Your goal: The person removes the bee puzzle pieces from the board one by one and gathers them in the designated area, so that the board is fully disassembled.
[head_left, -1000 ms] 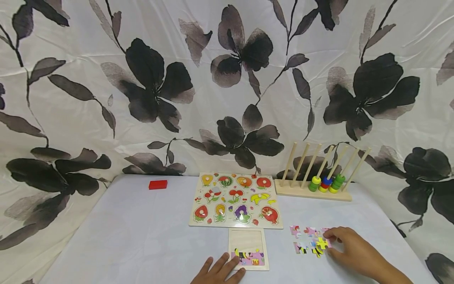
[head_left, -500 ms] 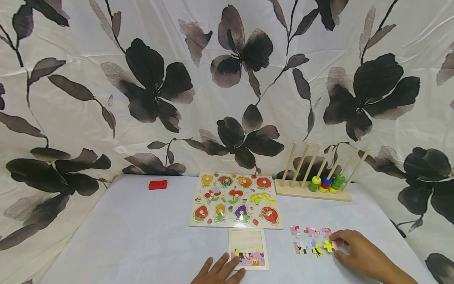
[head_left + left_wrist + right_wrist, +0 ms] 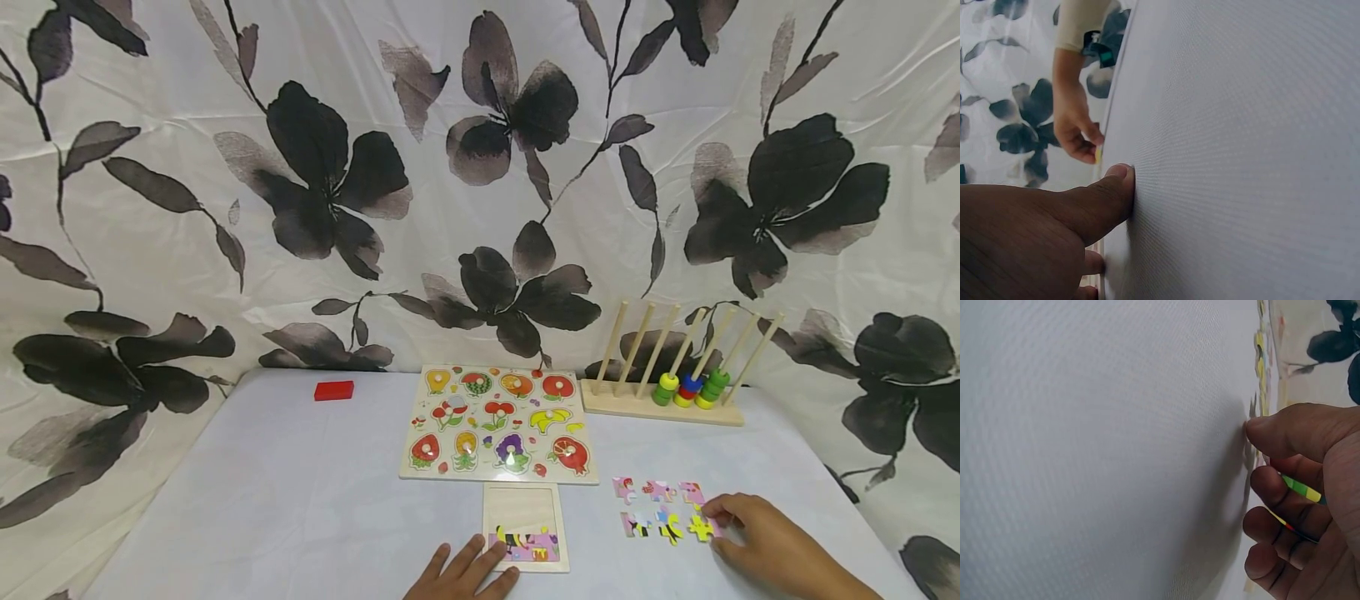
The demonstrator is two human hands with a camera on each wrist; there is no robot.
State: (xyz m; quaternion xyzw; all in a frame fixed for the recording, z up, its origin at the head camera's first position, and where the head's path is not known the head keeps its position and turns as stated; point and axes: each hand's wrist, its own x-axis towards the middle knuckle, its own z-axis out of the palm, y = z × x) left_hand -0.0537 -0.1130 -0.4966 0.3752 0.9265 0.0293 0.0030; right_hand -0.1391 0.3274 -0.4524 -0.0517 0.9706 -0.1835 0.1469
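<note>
In the head view a small wooden frame (image 3: 563, 533) holds a row of pink and yellow bee puzzle pieces (image 3: 536, 547) along its bottom. My left hand (image 3: 465, 571) lies with fingers spread, its fingertips on the frame's lower left edge. On the right, my right hand (image 3: 772, 537) pinches a yellow and pink puzzle piece (image 3: 701, 527) between thumb and index finger at table level. Beside that piece lie several loose ones, including a bee piece (image 3: 671, 529) and a pink piece (image 3: 692, 492). The right wrist view shows the right hand (image 3: 1310, 487) with its other fingers curled.
A fruit puzzle board (image 3: 498, 423) lies behind the small frame, touching or nearly touching it. At the back right stands a wooden peg rack (image 3: 663, 409) with coloured rings (image 3: 687, 389). A red block (image 3: 333, 390) rests at the back left of the white table (image 3: 300, 500). Floral cloth hangs behind.
My right hand has moved a little to the right and toward the near edge, and the yellow piece has slid with it, away from the bee piece. The left hand has stayed in place.
</note>
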